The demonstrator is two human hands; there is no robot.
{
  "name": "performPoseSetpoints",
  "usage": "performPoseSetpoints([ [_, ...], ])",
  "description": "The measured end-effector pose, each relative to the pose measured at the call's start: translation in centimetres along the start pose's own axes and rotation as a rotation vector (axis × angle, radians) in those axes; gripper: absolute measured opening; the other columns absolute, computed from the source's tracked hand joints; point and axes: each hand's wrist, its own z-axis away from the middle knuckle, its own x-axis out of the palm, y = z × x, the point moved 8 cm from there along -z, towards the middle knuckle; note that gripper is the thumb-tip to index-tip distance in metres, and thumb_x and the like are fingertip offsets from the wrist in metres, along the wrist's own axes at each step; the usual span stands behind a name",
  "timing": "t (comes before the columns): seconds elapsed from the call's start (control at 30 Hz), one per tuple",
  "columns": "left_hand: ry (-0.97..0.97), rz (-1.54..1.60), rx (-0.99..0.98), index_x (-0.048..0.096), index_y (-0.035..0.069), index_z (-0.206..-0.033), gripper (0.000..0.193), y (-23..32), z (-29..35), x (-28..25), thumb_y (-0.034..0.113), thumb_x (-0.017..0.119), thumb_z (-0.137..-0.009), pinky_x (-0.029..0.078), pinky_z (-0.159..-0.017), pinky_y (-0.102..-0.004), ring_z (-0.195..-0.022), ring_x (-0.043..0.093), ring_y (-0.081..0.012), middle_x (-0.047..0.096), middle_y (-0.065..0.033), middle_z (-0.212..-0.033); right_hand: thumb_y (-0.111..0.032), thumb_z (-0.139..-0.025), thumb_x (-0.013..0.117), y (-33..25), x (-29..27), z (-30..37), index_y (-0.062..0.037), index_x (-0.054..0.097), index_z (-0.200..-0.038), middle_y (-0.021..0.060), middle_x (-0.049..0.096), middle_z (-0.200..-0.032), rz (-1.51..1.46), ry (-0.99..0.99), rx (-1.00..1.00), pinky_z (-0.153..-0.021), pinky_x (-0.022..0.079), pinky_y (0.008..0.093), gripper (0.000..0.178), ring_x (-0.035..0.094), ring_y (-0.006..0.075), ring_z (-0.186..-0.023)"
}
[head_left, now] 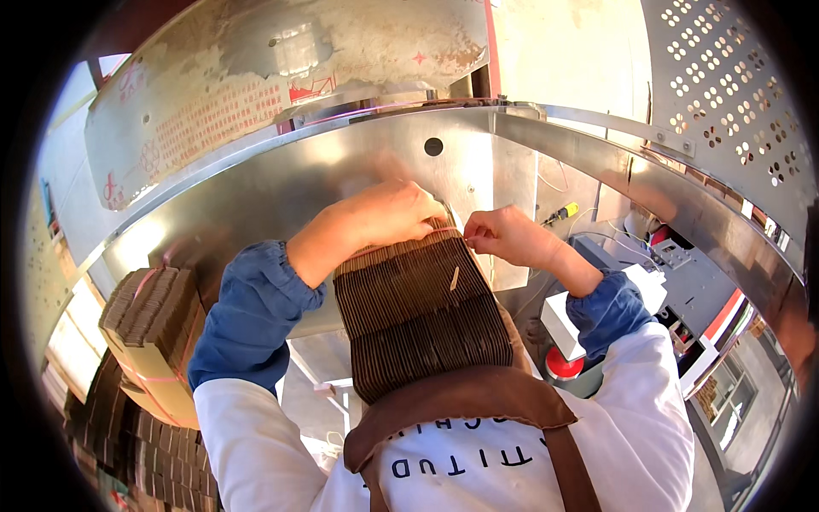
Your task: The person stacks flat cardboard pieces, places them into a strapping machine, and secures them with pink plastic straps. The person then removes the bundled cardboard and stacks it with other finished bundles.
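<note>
A tall bundle of folded brown cardboard sheets stands on edge in front of me, its near end against my brown apron. A thin pink band crosses its far part. My left hand lies over the far end of the bundle with fingers bent down onto it, the thumb close to the band. At the bundle's right edge my right hand is closed in a pinch where the band comes across; the fingertips partly hide it. A small pale sliver sits on the cardboard edges.
A metal panel rises just beyond my hands. More tied cardboard bundles are stacked at left. On the right are a metal rail, a white box, a red round button, loose wires and a yellow-black connector.
</note>
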Motion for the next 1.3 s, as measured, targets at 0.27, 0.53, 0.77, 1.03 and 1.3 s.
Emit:
performPoseSetpoints([
  [0.27, -0.135, -0.048, 0.069, 0.065, 0.006, -0.101, 0.026, -0.6, -2.1, 1.3, 0.008, 0.059, -0.075, 0.049, -0.071, -0.0429, -0.082, 0.062, -0.0338, 0.066, -0.0160, -0.089, -0.010, -0.085, 0.060, -0.4, -0.3, 0.0, 0.0025, 0.062, -0.095, 0.0116, 0.069, -0.081, -0.013, -0.059, -0.005, -0.070, 0.053, 0.0294, 0.016, 0.068, 0.0185, -0.075],
  [0.53, -0.200, -0.159, -0.046, 0.064, 0.008, -0.103, 0.027, -0.6, -3.6, 0.9, 0.011, 0.061, -0.076, 0.049, -0.071, -0.0421, -0.084, 0.064, -0.0307, 0.067, -0.0131, -0.089, -0.008, -0.085, 0.059, 1.6, 0.6, -0.7, 0.0025, 0.060, -0.092, 0.0108, 0.069, -0.079, -0.096, -0.007, 0.026, -0.067, 0.053, 0.0295, 0.013, 0.068, 0.0180, -0.072],
  [0.77, -0.215, -0.140, -0.053, 0.063, 0.009, -0.107, 0.030, -2.0, -4.4, 1.6, 0.015, 0.064, -0.077, 0.049, -0.073, -0.0399, -0.084, 0.064, -0.0281, 0.068, -0.0122, -0.091, -0.008, -0.085, 0.058, 2.5, 0.7, -1.6, 0.0026, 0.060, -0.091, 0.0100, 0.067, -0.074, -0.145, -0.013, 0.056, -0.063, 0.052, 0.0295, 0.012, 0.067, 0.0165, -0.069],
  [1.03, 0.939, 0.415, -0.444, 0.064, 0.003, -0.102, 0.024, -8.0, 15.6, 0.8, 0.020, 0.065, -0.085, 0.050, -0.073, -0.0317, -0.083, 0.065, -0.0207, 0.068, -0.0119, -0.089, -0.019, -0.093, 0.055, 4.5, 1.0, 1.7, 0.0033, 0.062, -0.099, 0.0071, 0.065, -0.080, -0.335, 0.275, 0.195, -0.064, 0.051, 0.0280, 0.024, 0.063, 0.0136, -0.072],
  [1.3, 1.003, 0.552, -0.305, 0.064, 0.002, -0.101, 0.023, -4.8, 21.5, 12.1, 0.018, 0.063, -0.085, 0.050, -0.069, -0.0301, -0.074, 0.064, -0.0184, 0.068, -0.0109, -0.083, -0.020, -0.091, 0.055, 8.8, 2.3, 5.2, -0.0049, 0.047, -0.129, 0.0171, 0.063, -0.106, 0.429, 0.157, -0.129, -0.078, 0.051, 0.0391, 0.041, 0.063, 0.0337, -0.096],
])
